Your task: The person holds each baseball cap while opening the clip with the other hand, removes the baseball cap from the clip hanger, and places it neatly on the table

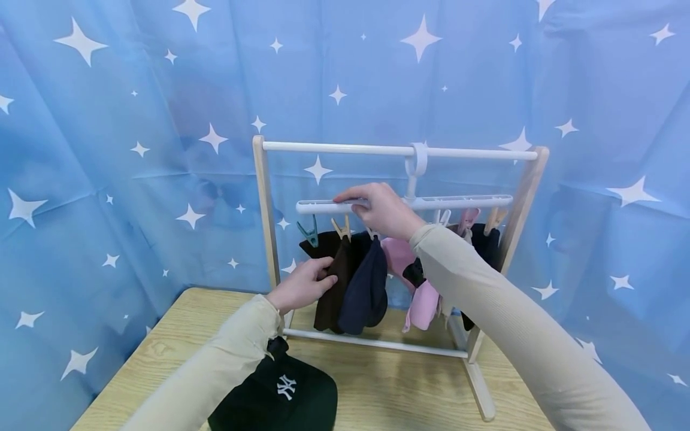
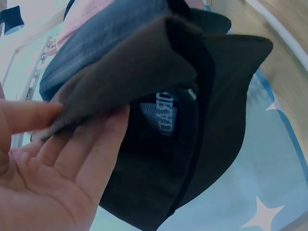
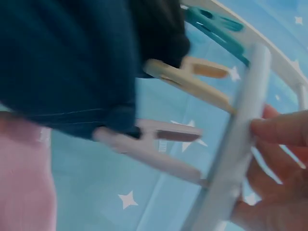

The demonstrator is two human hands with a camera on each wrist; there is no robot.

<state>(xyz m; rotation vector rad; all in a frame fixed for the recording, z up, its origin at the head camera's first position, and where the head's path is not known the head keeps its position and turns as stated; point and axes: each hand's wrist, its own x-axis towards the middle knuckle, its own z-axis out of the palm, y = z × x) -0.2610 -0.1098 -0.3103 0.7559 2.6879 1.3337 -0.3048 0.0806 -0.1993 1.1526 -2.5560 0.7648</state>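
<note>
My right hand (image 1: 385, 211) grips the white hanger bar (image 1: 463, 202), left of its middle, with the thumb and fingers on either side. The bar hangs by a hook from the rack's top rail. Lower down, my left hand (image 1: 306, 282) pinches the edge of a dark brown cap (image 2: 221, 101) between thumb and fingers; a label shows inside it. A teal clothespin (image 1: 309, 232) and a tan clothespin (image 1: 342, 227) hold the brown fabric at the bar's left end. Beside it a navy cap (image 1: 362, 296) hangs from a pale pink clothespin (image 3: 154, 154).
Pink caps (image 1: 423, 305) and dark ones hang further right, partly behind my right sleeve. The wood-and-white rack (image 1: 372, 342) stands on a wooden table (image 1: 404, 389). A black cap (image 1: 307, 383) with white letters lies in front, beside my left sleeve. A starred blue curtain (image 1: 162, 120) hangs behind.
</note>
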